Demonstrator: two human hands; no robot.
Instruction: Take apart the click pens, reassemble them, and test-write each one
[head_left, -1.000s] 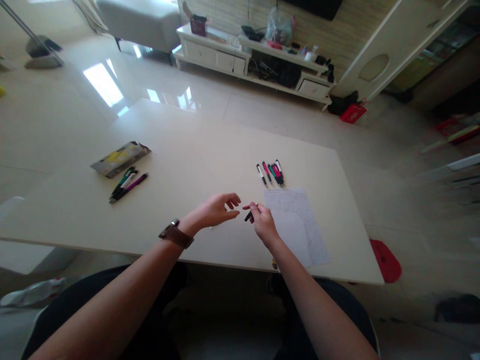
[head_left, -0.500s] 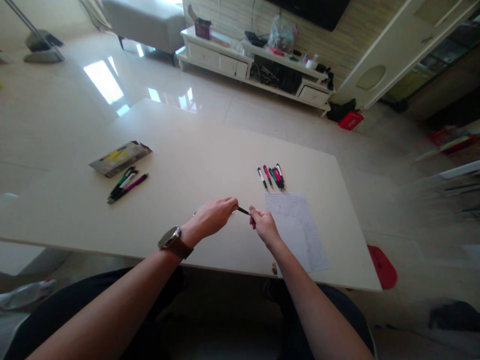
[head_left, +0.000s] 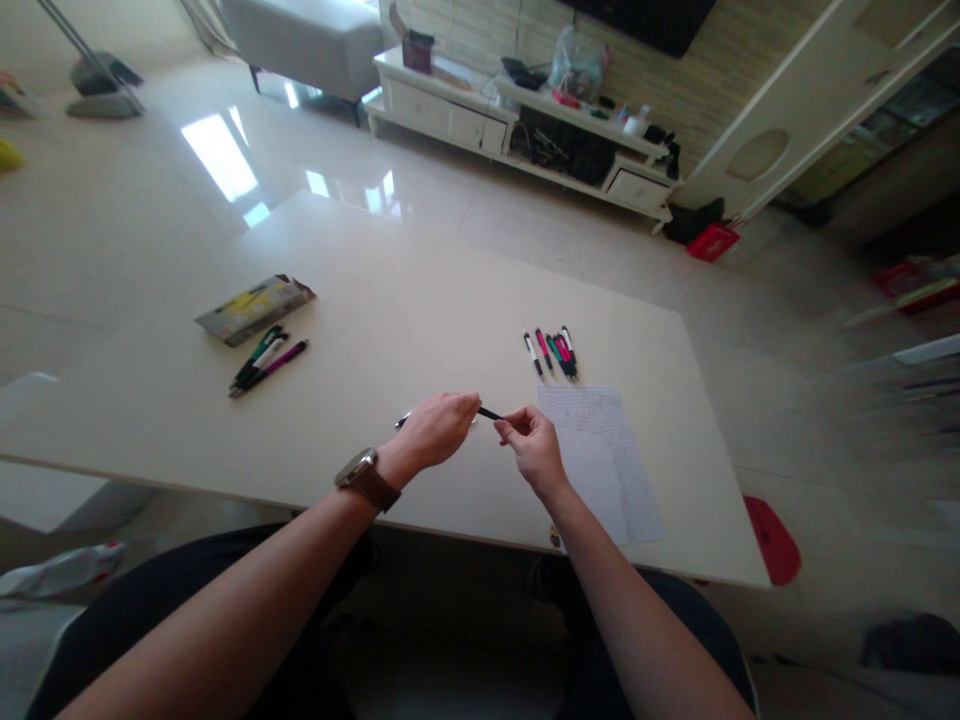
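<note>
A thin black pen part (head_left: pixel 490 413) spans the gap between my two hands, above the white table. My left hand (head_left: pixel 442 425), with a watch on its wrist, is closed on its left end. The fingertips of my right hand (head_left: pixel 531 440) pinch its right end. Partly hidden behind my left hand, a small dark-tipped piece (head_left: pixel 402 421) lies on the table. Just right of my right hand is a sheet of paper with writing (head_left: pixel 600 460). Above the paper several pens (head_left: pixel 561 354) lie side by side.
On the table's left side lie a grey and yellow box (head_left: pixel 256 309) and a few pens (head_left: pixel 268 366). A small yellow and dark item (head_left: pixel 555 537) sits at the front edge. Beyond the white table (head_left: pixel 420 300) stands a low white cabinet (head_left: pixel 450 115).
The right hand's fingers have shifted their grip on the black part and are now more extended. The whole view has moved slightly, and more of the small piece beside my left hand shows.
</note>
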